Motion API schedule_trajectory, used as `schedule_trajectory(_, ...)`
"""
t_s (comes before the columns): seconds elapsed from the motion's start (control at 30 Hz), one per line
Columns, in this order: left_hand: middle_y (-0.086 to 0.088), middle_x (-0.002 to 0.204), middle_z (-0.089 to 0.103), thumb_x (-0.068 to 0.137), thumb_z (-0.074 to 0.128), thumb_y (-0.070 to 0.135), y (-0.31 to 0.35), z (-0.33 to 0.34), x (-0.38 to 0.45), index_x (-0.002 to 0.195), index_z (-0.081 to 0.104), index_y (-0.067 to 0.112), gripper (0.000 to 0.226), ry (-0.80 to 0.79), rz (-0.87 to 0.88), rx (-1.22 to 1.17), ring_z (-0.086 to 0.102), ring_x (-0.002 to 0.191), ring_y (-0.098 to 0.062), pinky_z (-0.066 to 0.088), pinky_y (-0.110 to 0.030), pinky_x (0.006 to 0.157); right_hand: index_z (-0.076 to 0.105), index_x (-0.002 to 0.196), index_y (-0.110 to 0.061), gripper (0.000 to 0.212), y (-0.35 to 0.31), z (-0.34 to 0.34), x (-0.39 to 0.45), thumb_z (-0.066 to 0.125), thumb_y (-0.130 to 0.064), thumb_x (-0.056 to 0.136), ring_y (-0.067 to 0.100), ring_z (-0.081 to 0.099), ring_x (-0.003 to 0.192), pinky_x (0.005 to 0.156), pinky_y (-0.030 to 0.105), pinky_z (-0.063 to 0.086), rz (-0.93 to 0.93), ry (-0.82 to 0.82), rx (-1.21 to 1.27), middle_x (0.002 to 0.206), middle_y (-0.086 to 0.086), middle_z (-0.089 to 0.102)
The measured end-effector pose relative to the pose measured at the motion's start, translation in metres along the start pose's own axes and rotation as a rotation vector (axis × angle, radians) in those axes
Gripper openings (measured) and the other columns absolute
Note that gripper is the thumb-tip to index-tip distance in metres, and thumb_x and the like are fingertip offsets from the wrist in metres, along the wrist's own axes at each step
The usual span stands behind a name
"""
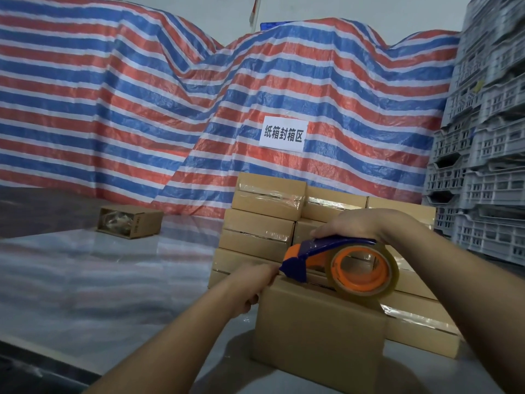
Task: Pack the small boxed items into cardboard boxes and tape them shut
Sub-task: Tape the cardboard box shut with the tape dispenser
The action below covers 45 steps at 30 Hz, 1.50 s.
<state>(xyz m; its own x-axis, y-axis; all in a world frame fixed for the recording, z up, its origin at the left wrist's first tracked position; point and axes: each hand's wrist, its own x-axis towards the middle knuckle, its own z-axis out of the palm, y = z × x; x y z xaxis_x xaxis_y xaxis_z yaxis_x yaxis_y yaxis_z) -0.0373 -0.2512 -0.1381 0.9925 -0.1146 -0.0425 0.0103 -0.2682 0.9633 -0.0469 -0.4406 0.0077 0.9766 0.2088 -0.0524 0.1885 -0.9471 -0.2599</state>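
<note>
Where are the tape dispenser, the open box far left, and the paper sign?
tape dispenser [338, 245]: head view, on its blue handle.
open box [129, 221]: head view, on its side wall.
paper sign [282, 134]: head view, on its middle.

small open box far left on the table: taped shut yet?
No. The small open-ended cardboard box lies on its side on the shiny metal table, its end open with clear-wrapped contents showing inside.

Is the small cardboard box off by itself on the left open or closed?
Open. The lone box lies on its side on the table, its open end showing clear-wrapped contents inside.

left hand's fingers [253, 300] hidden behind cardboard box [318, 334], open small box's [129, 221] contents blurred
</note>
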Motion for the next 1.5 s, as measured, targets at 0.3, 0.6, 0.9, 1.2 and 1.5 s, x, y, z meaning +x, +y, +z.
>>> schedule_trajectory(0.3, 0.003, 0.062, 0.041, 0.094, 0.051, 0.046, 0.005, 0.005, -0.006, 0.075, 0.051, 0.023, 0.030, -0.022, 0.006, 0.065, 0.032, 0.055, -0.011, 0.026, -0.024, 0.050, 0.072, 0.093, -0.021, 0.053, 0.019, -0.012, -0.016, 0.045, -0.066, 0.095, 0.011, 0.068, 0.068, 0.076, 0.029, 0.049, -0.009, 0.069, -0.099, 0.074, -0.003, 0.073)
schedule_trajectory(0.6, 0.003, 0.059, 0.041, 0.097, 0.049, 0.045, 0.008, 0.000, -0.013, 0.081, 0.054, 0.021, 0.029, -0.019, 0.006, 0.078, 0.029, 0.046, -0.010, 0.021, -0.020, 0.046, 0.074, 0.075, -0.018, 0.059, 0.102, -0.031, -0.056, 0.053, -0.073, 0.081, 0.012, 0.062, 0.056, 0.065, 0.025, 0.049, 0.202, 0.046, -0.007, 0.065, 0.000, 0.069)
schedule_trajectory(0.9, -0.002, 0.077, 0.062, 0.101, 0.037, 0.053, 0.031, 0.001, -0.017, 0.099, 0.067, 0.014, 0.050, 0.188, 0.177, 0.662, 0.057, 0.066, -0.015, 0.050, -0.023, 0.063, 0.070, 0.081, -0.021, 0.052, 0.106, -0.018, -0.057, 0.047, -0.064, 0.095, 0.002, 0.064, 0.055, 0.078, 0.027, 0.048, 0.188, 0.079, -0.112, 0.059, -0.009, 0.068)
schedule_trajectory(1.2, 0.006, 0.156, 0.033, 0.089, 0.021, 0.078, 0.024, 0.061, -0.039, 0.151, 0.026, 0.034, 0.076, 0.000, 0.681, 1.188, 0.034, 0.140, -0.017, 0.026, -0.044, 0.112, 0.071, 0.077, -0.022, 0.050, 0.105, -0.017, -0.054, 0.047, -0.062, 0.097, 0.005, 0.062, 0.050, 0.066, 0.024, 0.045, 0.242, 0.048, -0.080, 0.055, -0.009, 0.067)
schedule_trajectory(1.5, 0.009, 0.153, 0.038, 0.091, 0.021, 0.074, 0.018, 0.056, -0.040, 0.148, 0.032, 0.034, 0.070, 0.060, 0.737, 1.194, 0.036, 0.139, -0.013, 0.030, -0.038, 0.111, 0.070, 0.085, -0.013, 0.057, 0.153, -0.031, -0.078, 0.049, -0.066, 0.084, 0.012, 0.055, 0.050, 0.058, 0.020, 0.047, 0.166, 0.015, 0.115, 0.063, -0.002, 0.063)
